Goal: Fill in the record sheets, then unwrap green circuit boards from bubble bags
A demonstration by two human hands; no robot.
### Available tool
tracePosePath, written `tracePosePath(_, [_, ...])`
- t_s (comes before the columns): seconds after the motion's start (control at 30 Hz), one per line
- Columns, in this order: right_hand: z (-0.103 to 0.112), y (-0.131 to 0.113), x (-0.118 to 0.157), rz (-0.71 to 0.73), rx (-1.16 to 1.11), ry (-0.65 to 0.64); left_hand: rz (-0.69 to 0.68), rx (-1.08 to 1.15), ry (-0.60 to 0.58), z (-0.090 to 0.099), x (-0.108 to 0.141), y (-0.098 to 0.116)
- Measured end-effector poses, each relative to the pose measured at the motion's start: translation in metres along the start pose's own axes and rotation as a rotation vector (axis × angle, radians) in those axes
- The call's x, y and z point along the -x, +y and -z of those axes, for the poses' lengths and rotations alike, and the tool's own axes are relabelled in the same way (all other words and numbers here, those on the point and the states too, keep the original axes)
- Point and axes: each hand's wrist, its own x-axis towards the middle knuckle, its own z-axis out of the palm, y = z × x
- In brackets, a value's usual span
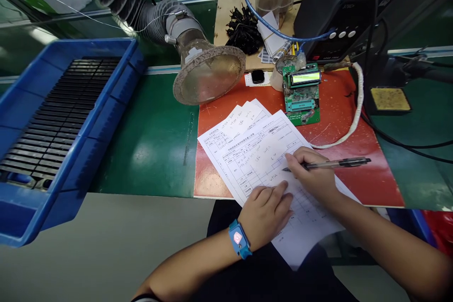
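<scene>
My right hand [313, 172] grips a pen [336, 163], its tip down on a printed form [300, 212] with handwritten entries. Flat on the same sheet lies my left hand [267, 212], fingers stretched out and holding nothing, with a blue wrist strap [239, 239] around the wrist. The form's lower end hangs past the table edge. Partly under it is another written sheet [215, 134]. Beyond the papers stands a green circuit board [302, 96] with a lit display and a teal socket.
A blue crate [65, 184] holding a stack of dark slats stands at left. Above the table hangs a fume extraction hood [208, 75]. Behind are a bundle of black parts [244, 30], a black soldering station [343, 14] with a white cable [357, 104], and a sponge holder [389, 100].
</scene>
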Motion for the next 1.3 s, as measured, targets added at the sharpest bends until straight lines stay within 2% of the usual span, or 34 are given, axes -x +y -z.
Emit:
tracePosePath(0.13, [0.0006,0.0011,-0.0012,0.024,0.010,-0.027,0.004,-0.005,0.003,0.0005,-0.0004,-0.0004])
tracePosePath(1.3, [-0.0045,-0.0025,-0.0002,0.030,0.131,0.092,0.011,0.018,0.020,0.0005,-0.0007,0.0001])
